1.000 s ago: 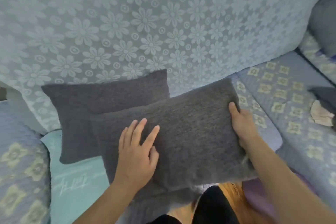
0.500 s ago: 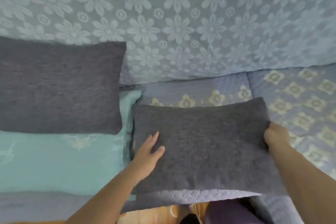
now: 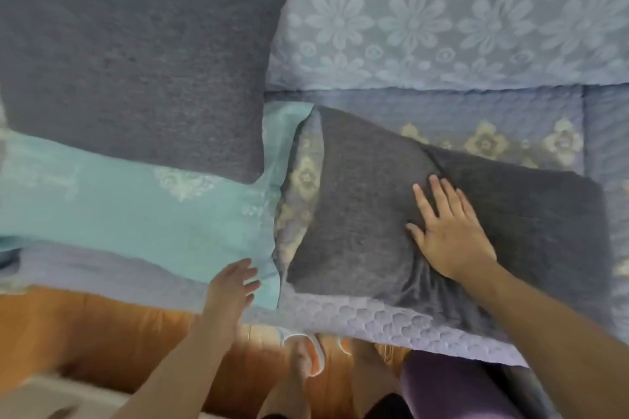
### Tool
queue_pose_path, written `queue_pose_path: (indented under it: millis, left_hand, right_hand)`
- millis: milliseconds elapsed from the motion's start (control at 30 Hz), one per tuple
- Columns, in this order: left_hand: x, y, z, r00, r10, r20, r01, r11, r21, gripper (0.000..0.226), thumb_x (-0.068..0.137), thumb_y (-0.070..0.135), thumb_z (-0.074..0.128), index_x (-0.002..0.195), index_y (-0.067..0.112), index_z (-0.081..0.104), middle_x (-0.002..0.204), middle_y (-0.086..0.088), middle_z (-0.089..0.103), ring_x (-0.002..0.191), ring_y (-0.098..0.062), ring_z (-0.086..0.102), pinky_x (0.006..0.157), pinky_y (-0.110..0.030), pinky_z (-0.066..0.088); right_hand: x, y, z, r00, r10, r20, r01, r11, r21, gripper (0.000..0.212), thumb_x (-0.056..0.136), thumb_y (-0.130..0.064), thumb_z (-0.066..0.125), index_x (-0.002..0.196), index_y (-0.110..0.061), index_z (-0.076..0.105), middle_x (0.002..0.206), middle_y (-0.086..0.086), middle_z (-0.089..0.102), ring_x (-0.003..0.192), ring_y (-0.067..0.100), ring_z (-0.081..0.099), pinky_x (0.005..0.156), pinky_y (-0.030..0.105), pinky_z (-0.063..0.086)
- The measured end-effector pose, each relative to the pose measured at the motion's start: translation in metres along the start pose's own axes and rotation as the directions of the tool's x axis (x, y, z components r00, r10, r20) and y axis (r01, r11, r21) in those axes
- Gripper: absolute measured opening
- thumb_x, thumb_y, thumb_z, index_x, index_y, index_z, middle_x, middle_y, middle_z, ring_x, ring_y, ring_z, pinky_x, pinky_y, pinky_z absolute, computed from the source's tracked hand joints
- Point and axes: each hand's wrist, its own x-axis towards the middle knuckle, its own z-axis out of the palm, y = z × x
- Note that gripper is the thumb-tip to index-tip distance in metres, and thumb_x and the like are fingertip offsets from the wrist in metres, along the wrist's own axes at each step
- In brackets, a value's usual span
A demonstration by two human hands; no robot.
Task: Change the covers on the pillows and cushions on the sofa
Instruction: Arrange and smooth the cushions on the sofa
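grey cushion (image 3: pixel 374 214) lies on the quilted sofa seat (image 3: pixel 357 313) at centre right, its middle dented under the right hand (image 3: pixel 449 235), which presses flat on it with fingers spread and straight, gripping nothing. left hand (image 3: pixel 231 289) hovers at the near edge of the seat, fingers loosely extended, holding nothing, just over the corner of a teal pillow (image 3: pixel 136 214). a second grey cushion (image 3: pixel 136 71) rests far left, propped on the teal pillow against the floral backrest cover (image 3: pixel 442 17). a purple bundle (image 3: pixel 452 388) sits on the floor at near right.
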Motion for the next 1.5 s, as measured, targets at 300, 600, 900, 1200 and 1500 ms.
queue_pose_path:
  millis: [300, 600, 900, 1200, 1500]
  left_hand:
    - [-0.016, -0.032, 0.009, 0.991, 0.067, 0.113, -0.051, 0.989, -0.137, 0.013, 0.101, 0.001, 0.055, 0.114, -0.002, 0.059, 0.109, -0.026, 0.066, 0.082, -0.033, 0.074, 0.074, -0.035, 0.064]
    - [0.0, -0.055, 0.004, 0.994, -0.031, 0.109, 0.066, 0.942, -0.329, 0.009, 0.097, -0.005, 0.06, 0.103, -0.001, 0.066, 0.096, -0.023, 0.069, 0.078, -0.025, 0.071, 0.083, -0.033, 0.061]
    - [0.005, -0.052, 0.039, 0.992, -0.071, 0.101, 0.108, 0.896, -0.431, 0.007, 0.1, 0.005, 0.061, 0.104, 0.011, 0.064, 0.078, -0.013, 0.068, 0.061, -0.022, 0.066, 0.065, -0.031, 0.057]
    - [-0.003, -0.057, 0.044, 0.947, 0.306, -0.096, -0.292, 0.947, 0.135, 0.032, 0.096, 0.015, 0.06, 0.067, 0.024, 0.05, 0.067, 0.005, 0.052, 0.064, -0.015, 0.05, 0.064, -0.03, 0.042]
    - [-0.074, -0.021, 0.051, 0.805, 0.568, -0.173, -0.556, 0.823, 0.117, 0.02, 0.095, 0.009, 0.066, 0.082, 0.023, 0.06, 0.11, 0.003, 0.054, 0.102, 0.005, 0.056, 0.086, -0.011, 0.047]
  right_hand:
    - [-0.012, -0.035, -0.021, 0.998, 0.043, 0.045, -0.043, 0.999, -0.009, 0.079, 0.095, -0.071, -0.001, 0.16, -0.027, 0.004, 0.167, 0.011, 0.005, 0.153, 0.031, 0.006, 0.124, 0.049, 0.011]
    - [-0.019, -0.059, -0.027, 0.989, 0.121, 0.086, -0.117, 0.992, -0.045, 0.075, 0.093, -0.069, 0.002, 0.157, -0.033, -0.015, 0.167, 0.006, -0.013, 0.154, 0.029, -0.009, 0.124, 0.048, 0.001]
    - [-0.016, -0.064, -0.023, 0.987, 0.152, 0.058, -0.147, 0.986, -0.078, 0.073, 0.095, -0.069, 0.0, 0.157, -0.033, -0.014, 0.167, 0.006, -0.011, 0.154, 0.028, -0.008, 0.124, 0.048, 0.002]
    - [-0.028, -0.076, -0.03, 0.968, 0.242, 0.061, -0.241, 0.97, -0.016, 0.071, 0.099, -0.063, 0.011, 0.156, -0.034, -0.018, 0.166, 0.007, -0.015, 0.153, 0.029, -0.011, 0.124, 0.048, -0.002]
    - [-0.07, -0.158, -0.085, 0.891, 0.282, -0.356, -0.059, 0.849, 0.525, 0.041, 0.091, -0.009, 0.059, 0.132, -0.013, 0.055, 0.133, 0.011, 0.048, 0.122, 0.025, 0.041, 0.105, 0.045, 0.042]
